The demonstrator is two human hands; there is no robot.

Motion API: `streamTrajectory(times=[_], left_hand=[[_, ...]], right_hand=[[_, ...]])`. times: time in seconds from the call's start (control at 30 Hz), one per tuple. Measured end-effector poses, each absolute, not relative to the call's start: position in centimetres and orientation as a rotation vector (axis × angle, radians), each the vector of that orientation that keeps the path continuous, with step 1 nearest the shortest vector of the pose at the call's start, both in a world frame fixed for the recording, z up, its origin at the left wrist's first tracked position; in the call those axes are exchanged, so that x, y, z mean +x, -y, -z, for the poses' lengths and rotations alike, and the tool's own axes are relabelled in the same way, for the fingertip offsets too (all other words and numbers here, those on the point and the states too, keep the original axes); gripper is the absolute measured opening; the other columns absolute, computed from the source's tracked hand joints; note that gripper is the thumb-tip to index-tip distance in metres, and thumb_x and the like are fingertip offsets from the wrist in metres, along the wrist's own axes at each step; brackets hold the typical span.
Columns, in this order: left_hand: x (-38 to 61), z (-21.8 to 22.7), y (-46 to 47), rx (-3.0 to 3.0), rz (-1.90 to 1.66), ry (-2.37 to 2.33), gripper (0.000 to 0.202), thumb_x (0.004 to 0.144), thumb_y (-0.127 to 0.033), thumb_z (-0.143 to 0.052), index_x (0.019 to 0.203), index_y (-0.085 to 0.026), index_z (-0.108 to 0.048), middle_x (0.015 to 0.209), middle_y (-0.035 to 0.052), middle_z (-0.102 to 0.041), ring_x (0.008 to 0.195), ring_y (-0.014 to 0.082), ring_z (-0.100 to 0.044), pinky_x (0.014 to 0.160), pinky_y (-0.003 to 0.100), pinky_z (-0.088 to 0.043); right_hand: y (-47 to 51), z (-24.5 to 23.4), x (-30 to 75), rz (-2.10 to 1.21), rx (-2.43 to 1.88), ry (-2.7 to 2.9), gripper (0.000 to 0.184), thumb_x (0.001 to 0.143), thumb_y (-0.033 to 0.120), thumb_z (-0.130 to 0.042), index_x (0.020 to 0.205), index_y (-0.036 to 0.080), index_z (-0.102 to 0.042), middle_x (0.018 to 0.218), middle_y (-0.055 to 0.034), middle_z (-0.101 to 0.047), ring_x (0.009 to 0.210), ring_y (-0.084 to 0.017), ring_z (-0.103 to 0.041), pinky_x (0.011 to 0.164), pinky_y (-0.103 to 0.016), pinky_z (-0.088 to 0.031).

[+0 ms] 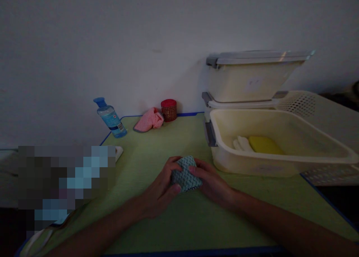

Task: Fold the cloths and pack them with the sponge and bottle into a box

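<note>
Dim green tabletop (157, 144), bare wall behind. Folded teal cloth (185, 173) rests at its centre, near the cream tub (252, 168). My left hand (161, 189) and right hand (211, 183) flank it, fingers (196, 170) curled, pinching both sides. Judgement: fold being pressed; any lift calls for even grip

pixelated patch (66, 186) unreadable, teal cloth (185, 171) partly under left hand (159, 191) and right hand (211, 184), basket (322, 109) cut off at right

No legible text. Blue bottle (110, 118) carries a label, print too small and dim to read; nothing else lettered.
</note>
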State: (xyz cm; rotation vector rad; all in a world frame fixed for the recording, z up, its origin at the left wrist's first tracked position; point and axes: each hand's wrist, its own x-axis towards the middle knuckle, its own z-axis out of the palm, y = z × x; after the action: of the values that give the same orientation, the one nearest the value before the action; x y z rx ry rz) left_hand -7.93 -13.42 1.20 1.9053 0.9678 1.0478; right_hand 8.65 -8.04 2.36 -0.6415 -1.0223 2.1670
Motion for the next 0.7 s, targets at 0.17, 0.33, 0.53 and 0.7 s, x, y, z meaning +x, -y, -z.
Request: streamTrajectory(times=[0.17,0.33,0.53,0.7], left_hand=[[-7.1,-0.5,12.6,1.347,-1.238,-0.993,0.042,0.079,-0.036,-0.061,0.107,-0.027,-0.030,0.114,0.0058,-0.039,0.103,0.0191,-0.045,0.083,0.032,-0.042],[-7.2,-0.5,11.7,1.073,-1.272,-1.053,0.058,0.065,-0.035,-0.074,0.103,-0.026,-0.031,0.093,0.0015,-0.052,0.083,0.0162,-0.054,0.068,0.027,-0.044],[-7.5,-1.1,11.3,0.974,-1.279,-1.106,0.050,0.064,-0.034,-0.074,0.100,-0.023,-0.040,0.086,0.0024,-0.061,0.080,0.0175,-0.058,0.070,0.029,-0.044],[-8.7,-0.8,10.6,0.895,-1.221,-1.041,0.058,0.050,-0.028,-0.082,0.100,-0.019,-0.055,0.088,0.0033,-0.061,0.082,0.0184,-0.057,0.072,0.029,-0.044]], right_hand=[[7.9,-2.3,8.8,-2.189,-0.680,0.924,0.036,0.056,0.020,-0.073,0.089,0.015,-0.060,0.089,-0.0037,-0.061,0.077,-0.014,-0.053,0.069,-0.026,-0.039],[7.9,-2.1,8.7,-2.178,-0.675,0.817,0.032,0.054,0.013,-0.070,0.082,0.016,-0.057,0.085,-0.0026,-0.059,0.085,-0.018,-0.054,0.074,-0.030,-0.040],[7.7,-1.7,8.4,-2.173,-0.620,0.785,0.033,0.051,0.012,-0.073,0.075,0.018,-0.052,0.078,0.0008,-0.057,0.080,-0.016,-0.054,0.075,-0.029,-0.039],[7.5,-0.8,8.4,-2.177,-0.604,0.797,0.036,0.046,0.010,-0.077,0.069,0.018,-0.050,0.069,0.0036,-0.056,0.071,-0.013,-0.052,0.065,-0.025,-0.038]])
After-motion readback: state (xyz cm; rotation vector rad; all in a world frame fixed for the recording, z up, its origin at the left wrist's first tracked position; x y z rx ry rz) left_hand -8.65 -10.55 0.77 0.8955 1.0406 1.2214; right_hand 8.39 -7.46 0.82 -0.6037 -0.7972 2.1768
